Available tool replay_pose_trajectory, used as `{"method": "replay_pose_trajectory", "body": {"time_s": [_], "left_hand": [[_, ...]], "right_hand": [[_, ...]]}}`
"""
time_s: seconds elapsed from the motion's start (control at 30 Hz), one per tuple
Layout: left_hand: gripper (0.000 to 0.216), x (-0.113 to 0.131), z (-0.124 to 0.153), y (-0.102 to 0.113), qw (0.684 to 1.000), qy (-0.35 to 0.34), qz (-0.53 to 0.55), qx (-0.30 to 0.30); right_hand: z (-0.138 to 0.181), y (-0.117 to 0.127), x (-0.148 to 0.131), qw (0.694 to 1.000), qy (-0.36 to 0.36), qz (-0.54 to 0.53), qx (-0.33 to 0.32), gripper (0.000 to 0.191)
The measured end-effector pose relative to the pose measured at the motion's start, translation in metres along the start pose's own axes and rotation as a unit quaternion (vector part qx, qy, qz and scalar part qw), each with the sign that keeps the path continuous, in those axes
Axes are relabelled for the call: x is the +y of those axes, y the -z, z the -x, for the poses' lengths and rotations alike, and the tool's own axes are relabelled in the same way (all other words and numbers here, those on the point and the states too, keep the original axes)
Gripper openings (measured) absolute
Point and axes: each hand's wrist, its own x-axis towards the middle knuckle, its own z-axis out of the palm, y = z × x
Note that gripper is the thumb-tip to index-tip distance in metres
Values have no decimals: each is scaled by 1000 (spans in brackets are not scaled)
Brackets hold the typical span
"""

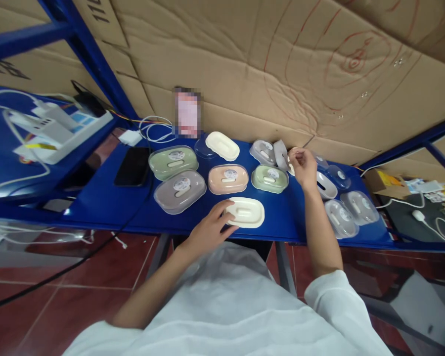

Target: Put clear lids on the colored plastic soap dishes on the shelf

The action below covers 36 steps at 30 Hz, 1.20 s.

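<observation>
My left hand grips the left end of a cream soap dish base lying near the front edge of the blue table. My right hand is raised at the back right, fingers pinched on the edge of a grey soap dish part standing on edge. Closed soap boxes lie between the hands: a peach one, a green one, a larger green one and a grey one. A cream lid rests at the back.
Several clear lids lie to the right of my right arm. A black phone lies on the left. White cables and a charger sit at the back left. A cardboard wall stands behind the table.
</observation>
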Motion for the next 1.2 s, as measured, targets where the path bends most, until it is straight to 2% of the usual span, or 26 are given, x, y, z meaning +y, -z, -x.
{"method": "replay_pose_trajectory", "body": {"time_s": [0.07,0.2,0.33,0.43,0.5,0.63,0.7,0.77,0.83,0.87,0.93,1.0,1.1,1.2], "left_hand": [[11,0,0,0,1000,3,4,-6],[11,0,-1,-1,1000,6,5,-3],[14,1,0,-1,1000,13,8,6],[38,2,1,1,999,35,9,-4],[54,2,0,1,999,44,8,-14],[61,3,0,1,999,36,-3,-22],[59,3,-1,1,999,30,-8,-21],[58,3,-1,0,999,26,-8,-18],[59,2,-1,-1,999,28,-4,-17],[61,2,0,-1,999,31,-3,-18],[67,1,0,-1,999,37,-1,-21],[73,0,1,-1,999,39,2,-23],[76,-1,0,-2,1000,20,5,-15],[61,-4,-1,-4,1000,-22,-16,-7]], "right_hand": [[7,-1,4,1000,-14,-6,0,43],[5,-5,3,997,-63,-30,-46,42],[20,18,-6,992,-72,-105,26,46],[69,45,-14,966,-113,-226,57,40],[112,55,-17,947,-155,-278,42,34],[187,47,-14,892,-287,-350,-9,34],[208,38,-13,901,-291,-323,3,44],[219,33,-15,946,-225,-234,12,52],[223,30,-20,989,-106,-98,-23,57],[224,28,-24,997,-42,-32,-54,59],[222,24,-33,990,64,50,-116,58],[218,18,-43,977,131,66,-156,58],[213,5,-59,958,194,61,-201,64],[211,-6,-71,936,238,87,-244,62]]}}
